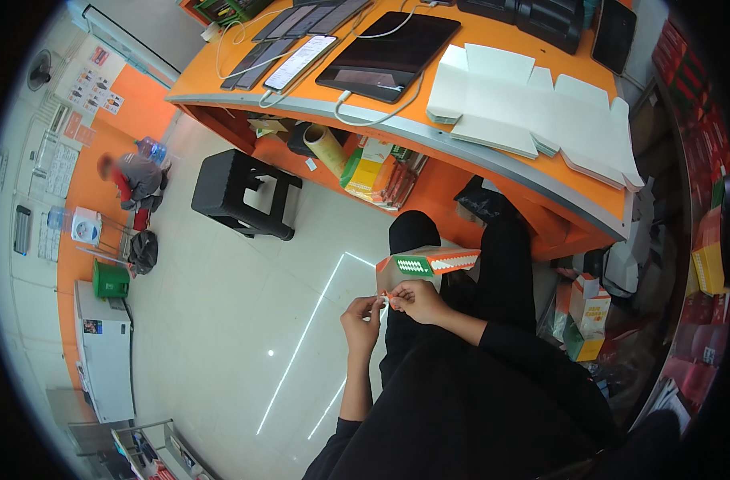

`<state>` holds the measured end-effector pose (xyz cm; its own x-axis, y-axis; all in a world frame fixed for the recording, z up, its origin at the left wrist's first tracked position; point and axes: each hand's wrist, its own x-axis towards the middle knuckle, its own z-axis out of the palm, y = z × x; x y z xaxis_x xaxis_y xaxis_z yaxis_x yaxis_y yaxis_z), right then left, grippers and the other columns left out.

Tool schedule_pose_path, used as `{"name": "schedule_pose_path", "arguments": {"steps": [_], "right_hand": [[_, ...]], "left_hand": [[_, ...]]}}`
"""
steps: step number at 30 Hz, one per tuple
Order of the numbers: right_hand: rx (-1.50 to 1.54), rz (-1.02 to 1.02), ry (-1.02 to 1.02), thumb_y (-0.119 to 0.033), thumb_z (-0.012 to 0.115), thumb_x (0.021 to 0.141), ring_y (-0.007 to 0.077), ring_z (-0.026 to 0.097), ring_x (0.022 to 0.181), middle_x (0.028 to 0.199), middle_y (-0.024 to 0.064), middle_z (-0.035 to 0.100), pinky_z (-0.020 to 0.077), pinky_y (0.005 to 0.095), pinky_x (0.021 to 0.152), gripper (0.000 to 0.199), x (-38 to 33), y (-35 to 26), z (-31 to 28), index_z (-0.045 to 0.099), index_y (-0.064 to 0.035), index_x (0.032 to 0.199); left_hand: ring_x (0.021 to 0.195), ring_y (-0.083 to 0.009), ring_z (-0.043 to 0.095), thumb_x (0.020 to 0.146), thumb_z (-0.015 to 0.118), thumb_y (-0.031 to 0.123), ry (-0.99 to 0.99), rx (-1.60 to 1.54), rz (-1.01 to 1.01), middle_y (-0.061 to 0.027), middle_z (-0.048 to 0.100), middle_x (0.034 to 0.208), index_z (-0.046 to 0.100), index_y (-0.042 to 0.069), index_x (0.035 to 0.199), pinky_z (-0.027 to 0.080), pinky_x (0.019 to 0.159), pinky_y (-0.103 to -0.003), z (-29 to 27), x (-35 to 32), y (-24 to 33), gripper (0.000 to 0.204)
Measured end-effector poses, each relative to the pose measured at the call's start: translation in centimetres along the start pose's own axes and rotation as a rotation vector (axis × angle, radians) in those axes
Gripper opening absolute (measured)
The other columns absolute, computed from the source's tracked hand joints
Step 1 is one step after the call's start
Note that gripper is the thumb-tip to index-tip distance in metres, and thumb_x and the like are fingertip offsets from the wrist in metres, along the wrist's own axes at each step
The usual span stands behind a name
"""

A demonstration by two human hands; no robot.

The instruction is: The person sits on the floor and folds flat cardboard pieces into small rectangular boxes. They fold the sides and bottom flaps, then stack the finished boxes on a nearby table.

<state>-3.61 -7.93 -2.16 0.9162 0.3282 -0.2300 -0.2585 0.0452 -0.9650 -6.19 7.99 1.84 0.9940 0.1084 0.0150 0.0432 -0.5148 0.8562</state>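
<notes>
My left hand (361, 322) and my right hand (419, 303) meet above my lap, fingertips pinched close together. Between them is a small orange and white piece (386, 299), too small to tell its kind or whether it belongs to the box beside it. Just beyond my fingers, an orange, green and white cardboard box (414, 264) rests tilted over my knees. Its near side looks pale, and my right hand partly covers it.
In front stands an orange counter (301, 109) with a tablet (390, 56), phones, cables and flat white cardboard blanks (533, 104). A black stool (241, 192) stands to the left. Cartons (589, 316) sit at right. Farther left, a person (139, 178) crouches by the wall.
</notes>
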Motion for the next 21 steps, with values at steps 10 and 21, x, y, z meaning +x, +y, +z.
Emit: {"name": "schedule_pose_path", "arguments": {"steps": [10, 21], "right_hand": [[0.130, 0.132, -0.143, -0.007, 0.062, 0.092, 0.0095, 0.062, 0.074, 0.084, 0.0050, 0.066, 0.0515, 0.0232, 0.069, 0.012, 0.6, 0.0, -1.2, 0.062, 0.0025, 0.098], [0.201, 0.078, -0.076, -0.010, 0.065, 0.091, 0.0094, 0.063, 0.075, 0.087, 0.0055, 0.067, 0.0520, 0.0227, 0.070, 0.014, 0.6, -0.6, -1.0, 0.063, 0.0014, 0.100]], "left_hand": [[0.070, -0.0180, 0.069, 0.085, 0.070, 0.011, 0.025, 0.039, 0.027, -0.0112, 0.068, 0.079, 0.071, -0.001, 0.085, 0.053, 0.059, -0.028, 0.4, 0.2, 1.1, 0.013], [0.074, -0.0183, 0.071, 0.085, 0.069, 0.008, -0.022, -0.101, -0.073, -0.0117, 0.071, 0.080, 0.071, -0.001, 0.090, 0.053, 0.068, -0.026, 0.7, 0.2, 0.6, 0.010]]}}
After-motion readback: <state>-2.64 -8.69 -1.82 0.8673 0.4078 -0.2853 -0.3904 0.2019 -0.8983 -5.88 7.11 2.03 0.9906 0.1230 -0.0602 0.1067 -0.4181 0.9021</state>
